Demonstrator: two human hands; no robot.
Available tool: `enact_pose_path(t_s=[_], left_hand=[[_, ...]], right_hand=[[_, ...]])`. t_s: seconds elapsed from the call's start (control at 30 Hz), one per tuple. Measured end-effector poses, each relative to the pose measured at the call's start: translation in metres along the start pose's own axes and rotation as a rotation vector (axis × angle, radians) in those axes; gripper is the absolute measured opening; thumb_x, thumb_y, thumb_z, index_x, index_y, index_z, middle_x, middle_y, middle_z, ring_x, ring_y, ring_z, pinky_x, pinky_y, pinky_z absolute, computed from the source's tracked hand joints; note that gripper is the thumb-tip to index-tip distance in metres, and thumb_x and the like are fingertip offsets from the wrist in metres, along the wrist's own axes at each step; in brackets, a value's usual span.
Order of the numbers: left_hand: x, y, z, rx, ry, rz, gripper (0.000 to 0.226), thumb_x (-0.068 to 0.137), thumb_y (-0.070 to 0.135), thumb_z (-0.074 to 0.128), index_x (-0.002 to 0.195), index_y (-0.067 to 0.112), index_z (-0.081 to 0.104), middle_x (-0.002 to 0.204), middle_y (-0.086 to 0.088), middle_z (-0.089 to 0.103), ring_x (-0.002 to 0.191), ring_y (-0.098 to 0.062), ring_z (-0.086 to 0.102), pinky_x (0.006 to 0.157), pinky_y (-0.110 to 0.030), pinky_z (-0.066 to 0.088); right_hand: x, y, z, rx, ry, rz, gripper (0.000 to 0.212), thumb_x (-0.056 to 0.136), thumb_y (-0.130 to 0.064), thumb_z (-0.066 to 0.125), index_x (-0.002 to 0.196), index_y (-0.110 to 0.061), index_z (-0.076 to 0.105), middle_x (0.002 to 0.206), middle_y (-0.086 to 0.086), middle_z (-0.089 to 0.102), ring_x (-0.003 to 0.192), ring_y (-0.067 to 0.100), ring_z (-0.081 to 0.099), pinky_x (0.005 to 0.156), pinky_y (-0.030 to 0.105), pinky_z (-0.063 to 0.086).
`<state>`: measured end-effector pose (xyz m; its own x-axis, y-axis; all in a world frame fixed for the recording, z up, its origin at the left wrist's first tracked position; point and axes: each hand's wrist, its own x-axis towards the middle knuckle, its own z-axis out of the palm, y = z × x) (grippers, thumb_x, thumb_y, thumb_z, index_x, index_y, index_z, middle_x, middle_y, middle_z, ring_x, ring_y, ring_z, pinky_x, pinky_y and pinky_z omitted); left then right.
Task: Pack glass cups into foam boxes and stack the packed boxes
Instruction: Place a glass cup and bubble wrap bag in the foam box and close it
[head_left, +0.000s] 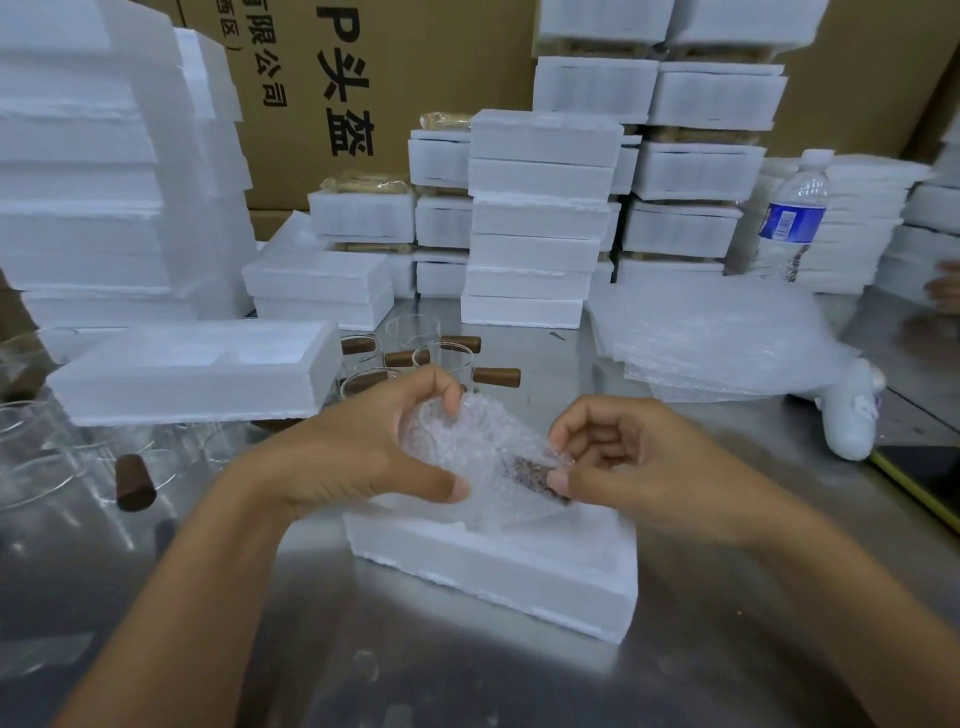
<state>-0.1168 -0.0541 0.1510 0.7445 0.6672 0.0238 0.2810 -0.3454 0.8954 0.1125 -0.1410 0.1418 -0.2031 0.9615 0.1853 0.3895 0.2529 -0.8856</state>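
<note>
A glass cup wrapped in bubble wrap (475, 447) is held above an open white foam box (493, 561) on the steel table. My left hand (363, 447) grips the wrapped cup from the left, thumb under it and fingers over its top. My right hand (623, 457) pinches the wrap around the cup's brown wooden handle (535, 475). Behind the hands stand several bare glass cups with wooden handles (441, 358). More clear cups (52, 457) sit at the left. Another open foam box (197, 369) lies at the left rear.
Stacks of closed foam boxes (535, 218) fill the back, with taller foam piles (93, 156) at left. Bubble wrap sheets (727, 338) lie at right beside a water bottle (792, 218). Cardboard cartons (363, 78) stand behind. Another person's hand (945, 291) shows at the right edge.
</note>
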Motion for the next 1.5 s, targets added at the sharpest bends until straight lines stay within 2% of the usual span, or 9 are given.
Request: enact_pose_path(t_s=[0.13, 0.23, 0.47, 0.7, 0.8, 0.93, 1.07, 1.27, 1.5], left_hand=[[0.002, -0.002, 0.004, 0.134, 0.038, -0.046, 0.042, 0.06, 0.029, 0.081, 0.083, 0.037, 0.046, 0.077, 0.007, 0.05, 0.069, -0.013, 0.043, 0.067, -0.031, 0.034], [0.005, 0.0, 0.012, 0.236, 0.082, -0.087, 0.044, 0.064, 0.034, 0.085, 0.082, 0.039, 0.045, 0.078, 0.019, 0.05, 0.067, -0.006, 0.043, 0.062, -0.028, 0.033], [0.005, 0.003, 0.014, 0.216, 0.064, -0.097, 0.051, 0.05, 0.082, 0.06, 0.096, 0.058, 0.056, 0.12, 0.037, 0.043, 0.108, 0.012, 0.04, 0.087, -0.021, 0.034], [0.007, -0.005, 0.006, 0.201, 0.067, -0.097, 0.042, 0.057, 0.068, 0.063, 0.097, 0.055, 0.063, 0.123, 0.034, 0.045, 0.117, 0.004, 0.041, 0.099, -0.029, 0.033], [0.007, -0.004, 0.009, 0.207, 0.082, -0.071, 0.046, 0.055, 0.073, 0.06, 0.098, 0.056, 0.061, 0.112, 0.038, 0.052, 0.106, 0.014, 0.045, 0.091, -0.022, 0.036], [0.008, 0.008, 0.012, 0.127, 0.41, 0.109, 0.038, 0.067, 0.062, 0.058, 0.1, 0.043, 0.06, 0.104, 0.026, 0.062, 0.103, 0.008, 0.056, 0.097, -0.026, 0.045], [-0.007, 0.011, 0.001, 0.437, 0.755, 0.197, 0.027, 0.08, 0.04, 0.067, 0.099, 0.048, 0.049, 0.108, 0.031, 0.051, 0.099, 0.015, 0.046, 0.082, -0.008, 0.034], [-0.017, -0.007, -0.025, 0.896, 0.841, -0.161, 0.045, 0.086, 0.034, 0.066, 0.126, 0.016, 0.053, 0.125, -0.01, 0.058, 0.113, -0.033, 0.05, 0.097, -0.043, 0.035], [-0.012, -0.005, -0.014, 0.93, 0.953, -0.099, 0.029, 0.087, 0.008, 0.06, 0.116, 0.012, 0.058, 0.109, -0.013, 0.066, 0.091, -0.037, 0.062, 0.084, -0.042, 0.043]], right_hand=[[0.001, 0.004, 0.002, -0.246, 0.06, -0.027, 0.02, 0.078, -0.016, 0.074, 0.081, -0.031, 0.062, 0.075, -0.018, 0.059, 0.07, 0.003, 0.056, 0.069, 0.015, 0.047], [0.001, 0.007, 0.001, -0.372, 0.091, -0.044, 0.023, 0.079, -0.018, 0.071, 0.081, -0.036, 0.057, 0.078, -0.02, 0.059, 0.072, 0.001, 0.056, 0.068, 0.011, 0.044], [0.003, 0.012, -0.006, -0.485, 0.143, -0.029, 0.018, 0.084, -0.017, 0.063, 0.085, -0.034, 0.058, 0.084, -0.014, 0.062, 0.079, -0.002, 0.053, 0.069, 0.009, 0.039], [0.004, 0.012, -0.006, -0.309, 0.172, 0.007, 0.012, 0.082, -0.037, 0.063, 0.076, -0.027, 0.065, 0.077, -0.009, 0.067, 0.075, 0.005, 0.06, 0.075, 0.023, 0.046], [0.006, 0.012, -0.007, -0.28, 0.255, 0.013, 0.019, 0.082, -0.041, 0.06, 0.073, -0.026, 0.065, 0.071, -0.016, 0.065, 0.066, -0.003, 0.056, 0.067, 0.011, 0.042], [0.006, 0.018, -0.02, -0.428, 0.586, 0.084, 0.017, 0.085, -0.035, 0.061, 0.073, -0.024, 0.062, 0.066, -0.01, 0.06, 0.062, 0.004, 0.053, 0.06, 0.015, 0.04], [0.001, 0.025, -0.035, -0.657, 0.535, 0.351, 0.008, 0.084, -0.039, 0.058, 0.081, -0.031, 0.058, 0.073, -0.009, 0.06, 0.07, 0.008, 0.055, 0.066, 0.032, 0.046], [0.005, 0.03, -0.034, -0.715, 0.476, 0.397, 0.014, 0.088, -0.044, 0.05, 0.086, -0.033, 0.057, 0.081, -0.012, 0.062, 0.079, 0.013, 0.059, 0.074, 0.035, 0.049], [0.006, 0.034, -0.038, -0.65, 0.57, 0.366, 0.011, 0.088, -0.041, 0.053, 0.082, -0.032, 0.056, 0.077, -0.014, 0.059, 0.073, 0.01, 0.055, 0.059, 0.029, 0.038]])
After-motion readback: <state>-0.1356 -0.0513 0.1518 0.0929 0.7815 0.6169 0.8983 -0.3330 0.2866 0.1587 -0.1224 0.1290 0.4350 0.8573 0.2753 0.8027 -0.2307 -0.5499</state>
